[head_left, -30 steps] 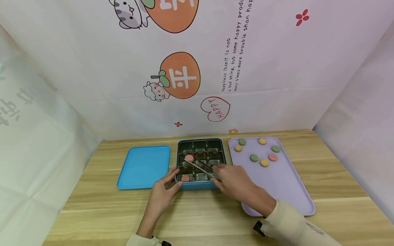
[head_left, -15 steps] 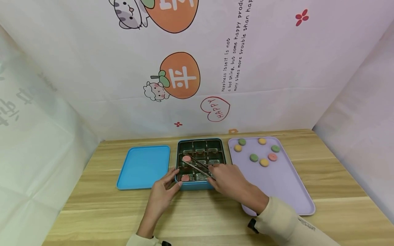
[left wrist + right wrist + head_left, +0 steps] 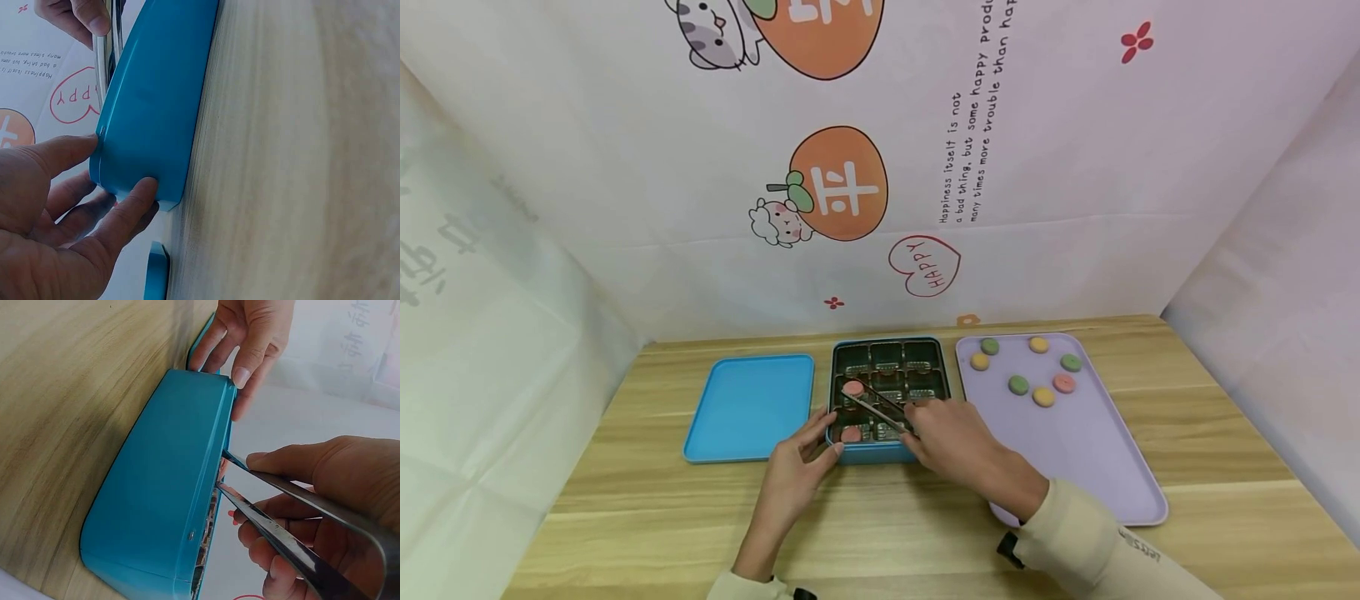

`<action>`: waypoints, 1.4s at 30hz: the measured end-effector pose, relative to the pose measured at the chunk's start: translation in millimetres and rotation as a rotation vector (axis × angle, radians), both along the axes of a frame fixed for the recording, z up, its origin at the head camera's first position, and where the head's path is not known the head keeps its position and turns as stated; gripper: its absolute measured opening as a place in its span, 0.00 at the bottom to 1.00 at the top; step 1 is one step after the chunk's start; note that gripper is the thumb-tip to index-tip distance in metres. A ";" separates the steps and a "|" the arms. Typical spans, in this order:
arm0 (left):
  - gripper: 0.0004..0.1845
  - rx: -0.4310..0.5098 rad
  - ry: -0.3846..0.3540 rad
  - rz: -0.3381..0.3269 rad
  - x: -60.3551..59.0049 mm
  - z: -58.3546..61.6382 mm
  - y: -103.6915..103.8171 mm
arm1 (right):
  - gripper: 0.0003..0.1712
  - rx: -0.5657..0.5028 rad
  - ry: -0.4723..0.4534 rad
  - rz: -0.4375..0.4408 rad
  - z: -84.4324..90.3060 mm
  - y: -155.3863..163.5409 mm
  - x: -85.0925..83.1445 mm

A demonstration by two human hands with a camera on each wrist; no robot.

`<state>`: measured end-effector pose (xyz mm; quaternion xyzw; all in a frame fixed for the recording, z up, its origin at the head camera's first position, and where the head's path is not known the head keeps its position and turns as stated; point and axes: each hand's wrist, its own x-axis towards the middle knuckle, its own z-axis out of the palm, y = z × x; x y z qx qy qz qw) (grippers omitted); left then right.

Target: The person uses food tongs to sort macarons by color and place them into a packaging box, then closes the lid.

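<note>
A left hand steadies the near-left corner of a blue tin, fingers pressed to its wall, while a right hand grips metal tongs pinching one pink macaron over the compartments. A second pink one sits nearer. Beyond, one blue lid and seven macarons on a lilac tray.

The right hand drew slightly left and nearer along the blue tin, and the tongs carried the pink macaron a little left over the left column.
</note>
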<state>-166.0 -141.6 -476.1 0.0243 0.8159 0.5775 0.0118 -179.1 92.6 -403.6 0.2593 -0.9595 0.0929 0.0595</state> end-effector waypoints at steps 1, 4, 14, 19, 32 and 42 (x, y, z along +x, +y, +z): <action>0.27 0.007 0.001 -0.002 0.3 0.2 0.0 | 0.12 -0.001 -0.005 -0.002 0.3 -0.1 0.2; 0.27 0.029 -0.002 -0.006 1.7 2.0 0.2 | 0.13 -0.003 -0.019 -0.013 0.4 -0.6 -0.1; 0.27 -0.008 -0.003 0.010 -0.4 -0.1 0.3 | 0.14 0.000 -0.016 -0.022 -1.2 -0.2 -0.2; 0.28 -0.012 -0.001 0.008 -1.0 -0.7 -0.3 | 0.13 -0.006 0.004 -0.008 -2.6 1.0 -0.2; 0.27 -0.008 0.004 0.010 1.3 2.4 1.5 | 0.16 -0.004 0.008 -0.033 0.3 4.0 4.6; 0.27 -0.016 -0.003 0.008 1.1 1.2 1.3 | 0.17 -0.020 0.011 -0.069 13.9 19.2 12.6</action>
